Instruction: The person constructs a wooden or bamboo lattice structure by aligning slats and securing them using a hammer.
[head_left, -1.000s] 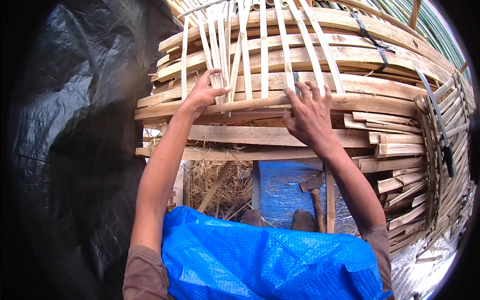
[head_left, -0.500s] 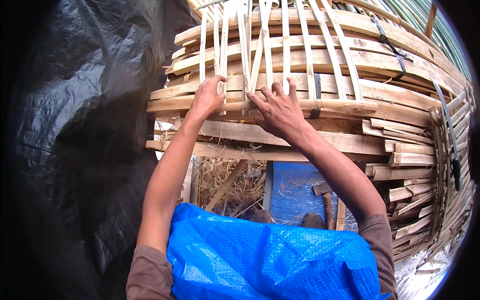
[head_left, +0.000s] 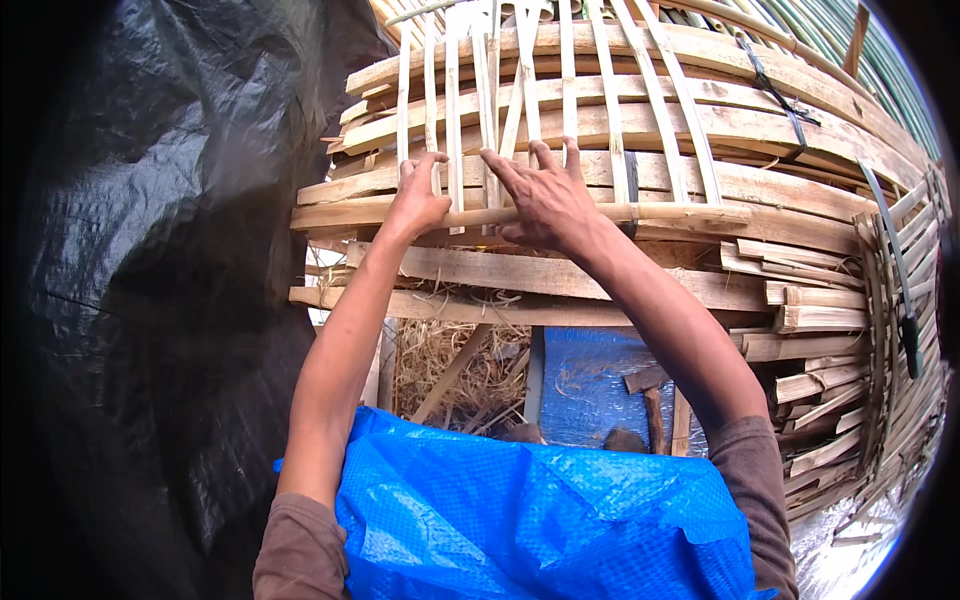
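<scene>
Thin pale bamboo strips [head_left: 610, 110] run away from me, side by side and partly crossing, over stacked split-wood slats. Across their near ends lies a slender bamboo stick [head_left: 680, 212]. My left hand [head_left: 415, 205] is curled over the stick's left end, fingertips on strips beyond it. To its right, my right hand [head_left: 548, 205] lies over the stick with its fingers spread onto the strips. Its thumb is low, beside the stick. The palms hide the stick and strips beneath them.
Black plastic sheeting [head_left: 170, 250] hangs at the left. Bundled split bamboo [head_left: 820, 320] and a long blade with a dark handle [head_left: 910, 340] are at the right. A hammer-like tool [head_left: 652, 400] rests on a blue sheet [head_left: 580, 370] below. Blue plastic [head_left: 540, 510] covers my lap.
My right hand has shifted slightly left, toward my left hand, and its fingers now reach other strips. The strips near my left hand sit more evenly apart.
</scene>
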